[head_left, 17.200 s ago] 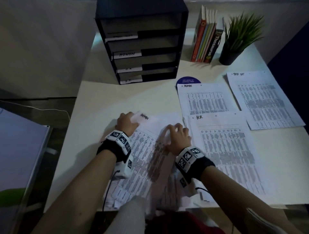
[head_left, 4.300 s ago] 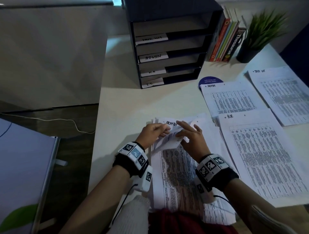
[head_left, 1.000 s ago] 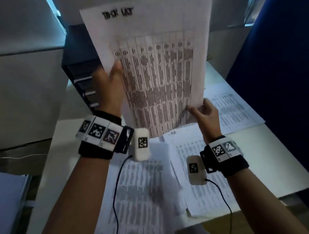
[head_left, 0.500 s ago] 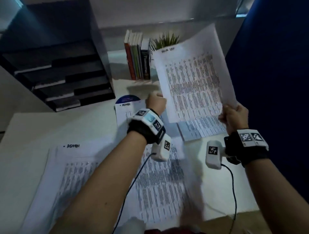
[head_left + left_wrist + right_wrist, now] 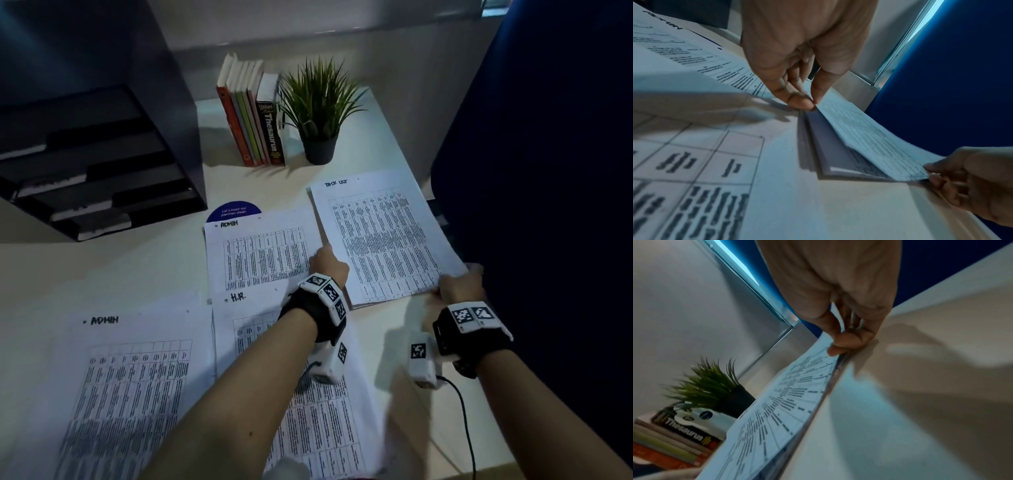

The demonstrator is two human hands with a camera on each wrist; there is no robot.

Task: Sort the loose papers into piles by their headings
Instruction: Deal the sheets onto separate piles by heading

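A sheet headed "Task List" (image 5: 383,236) lies on a pile of like papers near the counter's (image 5: 147,267) right edge, its near right corner slightly lifted and pinched in the grip of the right hand (image 5: 459,286), while the left hand (image 5: 327,265) pinches its left edge between thumb and fingertips (image 5: 800,101). Just left sit the "Admin" pile (image 5: 257,253) and, nearer, the "H.R." pile (image 5: 308,394), with a loose "Admin" sheet (image 5: 120,387) towards the near left corner. At the far edge stand a dark tray rack (image 5: 102,164), upright books (image 5: 253,126) and a potted plant (image 5: 320,113), with bare counter before the rack.
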